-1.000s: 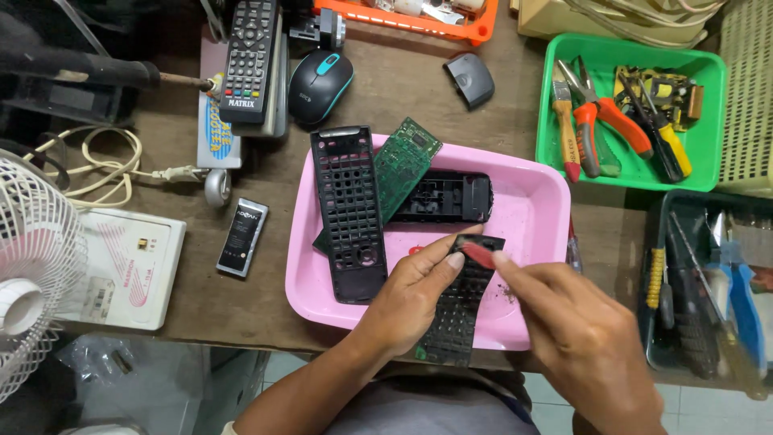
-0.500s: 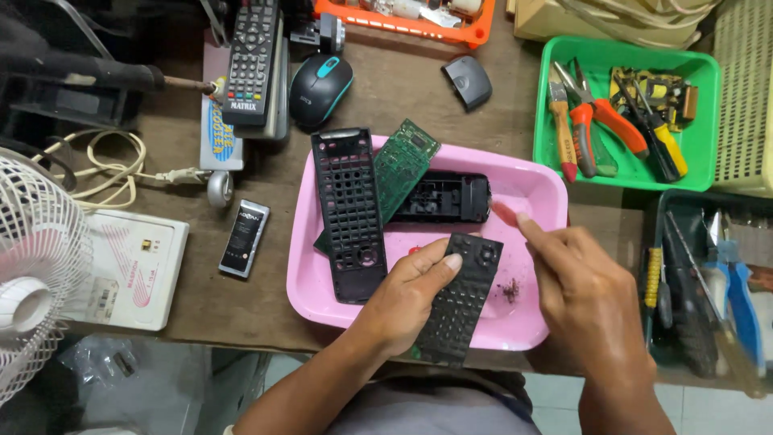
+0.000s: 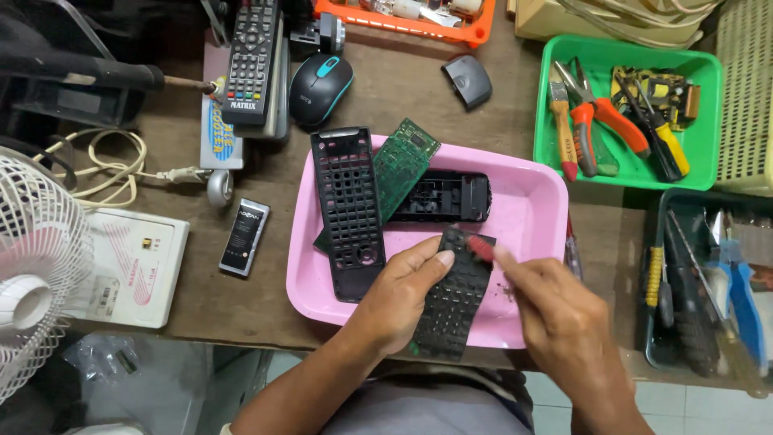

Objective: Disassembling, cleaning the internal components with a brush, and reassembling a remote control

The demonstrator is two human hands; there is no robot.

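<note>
My left hand (image 3: 398,302) grips a black rubber keypad sheet (image 3: 455,298) from a remote control, holding it over the near edge of a pink tray (image 3: 531,209). My right hand (image 3: 564,318) holds a small red-tipped tool (image 3: 481,247) with its tip on the top of the keypad. In the tray lie a black remote front cover full of button holes (image 3: 348,213), a green circuit board (image 3: 403,165) and a black remote back shell (image 3: 443,196).
A green tray (image 3: 704,173) with pliers, screwdrivers and a brush stands at the right. A whole remote (image 3: 250,60), computer mouse (image 3: 320,89), small battery (image 3: 244,238), white box (image 3: 133,266) and fan (image 3: 32,274) lie left. Dark tool bin (image 3: 708,298) at right.
My right hand swung out to the right and came back; the red-tipped tool is on the keypad's top again. My left hand has kept the keypad over the tray.
</note>
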